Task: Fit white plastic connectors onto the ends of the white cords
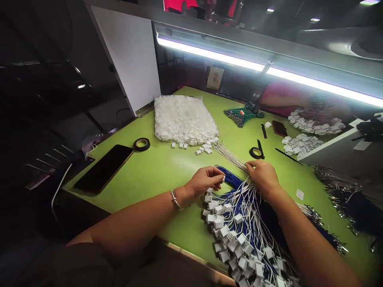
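My left hand [206, 181] is closed in a pinch on a small white connector housing [223, 178], mostly covered by the fingertips. My right hand [263, 177] is closed at the white wires [230, 155], its thumb and forefinger pressed together on them; the exact grip is partly hidden. Blue wires [229, 175] lie just beyond the left fingertips. Below both hands spreads a large bundle of white and blue wires [248, 199], with many white connectors [236, 243] on the near ends, hanging past the table's front edge.
A clear bag of white connectors [184, 117] lies at the back, loose ones [199, 152] before it. Left are a phone [103, 169] and black tape roll [141, 144]. Another tape roll [256, 152], green wires [243, 114], a connector pile [302, 144] and terminal-ended wires [324, 231] lie right.
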Available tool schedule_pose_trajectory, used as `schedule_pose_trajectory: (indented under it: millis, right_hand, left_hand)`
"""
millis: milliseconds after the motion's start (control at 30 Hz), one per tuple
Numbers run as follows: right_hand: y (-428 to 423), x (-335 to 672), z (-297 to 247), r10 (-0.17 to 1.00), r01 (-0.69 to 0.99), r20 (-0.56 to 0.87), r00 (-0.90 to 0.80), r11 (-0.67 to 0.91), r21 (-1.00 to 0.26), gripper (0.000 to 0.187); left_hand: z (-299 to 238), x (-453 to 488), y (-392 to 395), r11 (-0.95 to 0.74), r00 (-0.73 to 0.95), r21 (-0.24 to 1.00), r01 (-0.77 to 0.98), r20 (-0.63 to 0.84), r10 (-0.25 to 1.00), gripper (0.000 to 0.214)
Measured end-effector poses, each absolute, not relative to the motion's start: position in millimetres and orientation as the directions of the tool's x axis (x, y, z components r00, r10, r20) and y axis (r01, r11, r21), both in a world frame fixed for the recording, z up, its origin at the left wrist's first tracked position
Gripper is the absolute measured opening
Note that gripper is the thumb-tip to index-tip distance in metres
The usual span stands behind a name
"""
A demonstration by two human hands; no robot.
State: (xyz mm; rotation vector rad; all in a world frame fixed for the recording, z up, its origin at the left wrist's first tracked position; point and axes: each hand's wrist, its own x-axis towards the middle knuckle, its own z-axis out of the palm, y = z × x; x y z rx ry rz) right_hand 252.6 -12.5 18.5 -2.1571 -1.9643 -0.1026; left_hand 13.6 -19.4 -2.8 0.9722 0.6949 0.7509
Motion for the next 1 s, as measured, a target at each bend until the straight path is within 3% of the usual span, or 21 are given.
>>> schedule_pose_trajectory:
  millis: [133,333,567,733,833,900,1000]
  right_hand:
    - [-16,246,30,0.96,0.994,0.28,0.033,-0.003,-0.107,0.026]
    - [-10,210,47,0.959,0.816,0.257,0.122,0.05,-0.575,0.021]
    - [1,157,66,0.969,0.629,0.248,-0.01,0.199,-0.751,0.02]
    - [-7,147,71,0.997,0.277,0.061,0.042,0.047,-0.96,0.025]
    - [-16,155,68,1.0,0.105,-0.002,0.026,-0.005,-0.994,0.03]
    - [-23,163,61,0.999,0.135,-0.018,0.038,-0.023,-0.991,0.028]
    - [-32,175,45,0.992,0.333,0.061,0.11,0.021,-0.943,0.019]
  left_hand:
    - [-2,14,-20,0.374,0.545,0.897,-0.237,-0.196,0.815,0.041]
    - [-2,15,-20,0.376,0.541,0.894,-0.243,-0.197,0.818,0.043]
    - [-4,13,-18,0.371,0.54,0.891,-0.262,-0.184,0.822,0.044]
    - [-6,12,-16,0.362,0.553,0.889,-0.28,-0.158,0.818,0.046]
    - [-4,11,-17,0.394,0.556,0.873,-0.286,-0.184,0.811,0.045]
    - [-3,11,-17,0.416,0.542,0.859,-0.298,-0.207,0.814,0.043]
    - [-2,11,-16,0.434,0.531,0.843,-0.318,-0.221,0.818,0.039]
